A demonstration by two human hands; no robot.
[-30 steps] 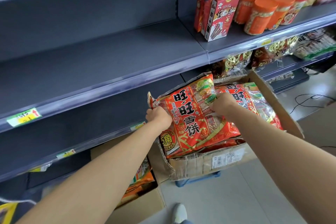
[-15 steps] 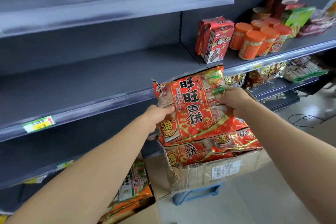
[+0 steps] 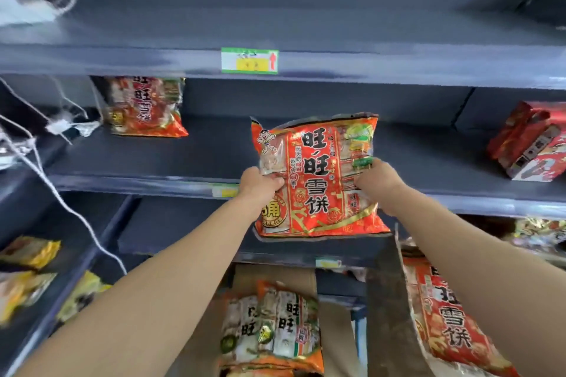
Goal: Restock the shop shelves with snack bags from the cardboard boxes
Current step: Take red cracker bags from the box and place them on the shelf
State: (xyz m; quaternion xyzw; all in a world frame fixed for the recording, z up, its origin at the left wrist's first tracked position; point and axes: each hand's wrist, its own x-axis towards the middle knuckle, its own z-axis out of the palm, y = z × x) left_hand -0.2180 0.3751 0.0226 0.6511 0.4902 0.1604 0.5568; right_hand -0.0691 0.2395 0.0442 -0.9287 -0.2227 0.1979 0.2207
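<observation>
I hold a red snack bag [image 3: 318, 174] upright in front of the grey middle shelf [image 3: 153, 159]. My left hand [image 3: 260, 184] grips its left edge and my right hand [image 3: 378, 180] grips its right edge. A second bag of the same kind [image 3: 144, 107] stands at the back left of that shelf. Below, a cardboard box [image 3: 275, 274] holds orange and white snack bags [image 3: 275, 327]. Another red bag [image 3: 447, 315] lies in a box at the lower right.
Red cartons [image 3: 533, 144] stand at the right end of the middle shelf. White cables [image 3: 52, 187] hang down on the left past a plug strip. Yellow bags [image 3: 30, 254] lie on the lower left shelves. The upper shelf edge carries a green price tag [image 3: 249, 60].
Both hands lifted the red bag out of the box and up to the middle shelf. The view swung left and upward, bringing the other shelved bag into sight.
</observation>
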